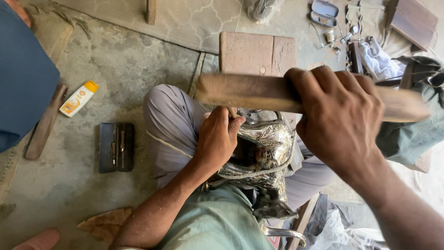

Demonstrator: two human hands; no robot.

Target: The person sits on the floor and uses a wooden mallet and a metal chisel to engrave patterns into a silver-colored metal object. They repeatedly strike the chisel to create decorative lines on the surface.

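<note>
My right hand (pixel 340 118) grips a long wooden stick (pixel 249 91), held level above my lap and blurred from motion. My left hand (pixel 216 138) is closed around a thin metal punch (pixel 231 111), its tip set against a shiny embossed silver-coloured metal piece (pixel 270 148) that rests on my lap between my grey-trousered knees. The wooden stick hangs just above the top of the punch.
A brick-like block (pixel 256 53) lies on the concrete floor ahead of my knees. At left are a white-and-orange bottle (pixel 78 98), an open dark tool case (pixel 116 146) and a wooden board (pixel 44 125). Small tools and cloth (pixel 377 58) crowd the top right.
</note>
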